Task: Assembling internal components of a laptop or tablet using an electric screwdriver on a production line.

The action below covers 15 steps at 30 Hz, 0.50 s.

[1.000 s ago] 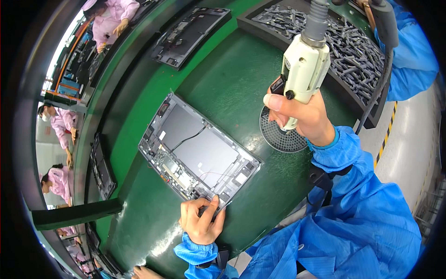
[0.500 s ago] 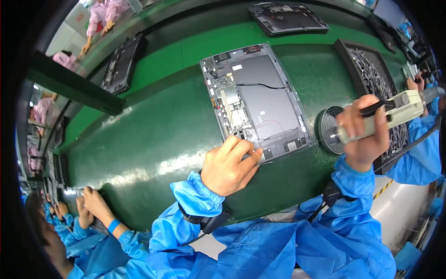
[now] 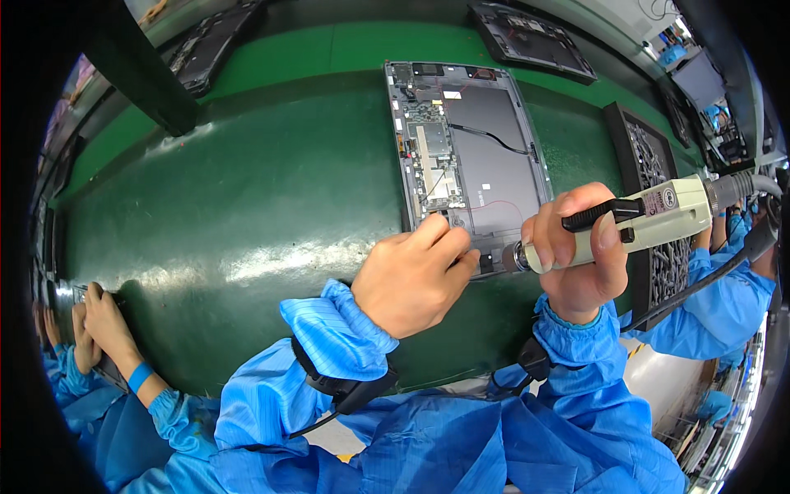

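Note:
An opened tablet-like device (image 3: 494,165), its grey shell showing a circuit board (image 3: 434,160) and a black cable, lies on the green bench. My left hand (image 3: 415,272) is closed at its near left corner, fingertips curled together over the edge; what they pinch is hidden. My right hand (image 3: 576,263) grips a cream electric screwdriver (image 3: 671,210), its fingers wrapped round the body and over the black lever. The tool lies nearly level, its nose pointing left at the device's near right corner. I cannot tell whether the bit touches anything.
At the right stands a black tray (image 3: 629,156) of many small grey parts. More opened devices lie beyond, one far right (image 3: 535,41) and one far left (image 3: 210,49). A dark post (image 3: 144,74) rises at left. A co-worker's hands (image 3: 103,329) are at lower left.
My right hand has brought the screwdriver left, from over the round mesh dish to the device's near right corner. My left hand stays at the near edge. The view has shifted.

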### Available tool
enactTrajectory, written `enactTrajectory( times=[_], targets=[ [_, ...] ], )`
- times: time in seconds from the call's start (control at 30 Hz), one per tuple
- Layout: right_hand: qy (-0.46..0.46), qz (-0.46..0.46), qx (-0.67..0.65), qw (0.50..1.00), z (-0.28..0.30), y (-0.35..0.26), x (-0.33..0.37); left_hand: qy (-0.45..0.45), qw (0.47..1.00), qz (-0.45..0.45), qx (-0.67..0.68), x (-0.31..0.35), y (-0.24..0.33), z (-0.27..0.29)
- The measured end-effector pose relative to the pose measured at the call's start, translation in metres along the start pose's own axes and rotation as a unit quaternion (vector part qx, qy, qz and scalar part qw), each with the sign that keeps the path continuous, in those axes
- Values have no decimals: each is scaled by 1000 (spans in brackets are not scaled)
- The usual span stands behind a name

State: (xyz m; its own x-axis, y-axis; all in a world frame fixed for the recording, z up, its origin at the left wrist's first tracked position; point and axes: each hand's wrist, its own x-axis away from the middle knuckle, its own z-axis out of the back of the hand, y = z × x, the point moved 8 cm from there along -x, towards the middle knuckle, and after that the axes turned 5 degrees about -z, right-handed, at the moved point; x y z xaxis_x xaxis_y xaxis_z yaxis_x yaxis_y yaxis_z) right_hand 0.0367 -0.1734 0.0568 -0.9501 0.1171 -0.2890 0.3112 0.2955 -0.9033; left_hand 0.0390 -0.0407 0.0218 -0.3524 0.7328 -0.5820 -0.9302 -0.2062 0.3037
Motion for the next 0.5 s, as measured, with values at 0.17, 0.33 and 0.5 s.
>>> enactTrajectory(
  times=[0.17, 0.33, 0.5],
  targets=[
    [3, -2, 6, 1000, 3, 0, -1, 4, 1000, 2, -5, -3, 0, 0],
    [5, -10, 8, 1000, -3, 1, 1, 3, 1000, 4, -5, -1, -2, -2],
    [5, -6, -11, 1000, -10, 3, 5, 4, 1000, 9, 0, -2, -3, 2]
  ],
)
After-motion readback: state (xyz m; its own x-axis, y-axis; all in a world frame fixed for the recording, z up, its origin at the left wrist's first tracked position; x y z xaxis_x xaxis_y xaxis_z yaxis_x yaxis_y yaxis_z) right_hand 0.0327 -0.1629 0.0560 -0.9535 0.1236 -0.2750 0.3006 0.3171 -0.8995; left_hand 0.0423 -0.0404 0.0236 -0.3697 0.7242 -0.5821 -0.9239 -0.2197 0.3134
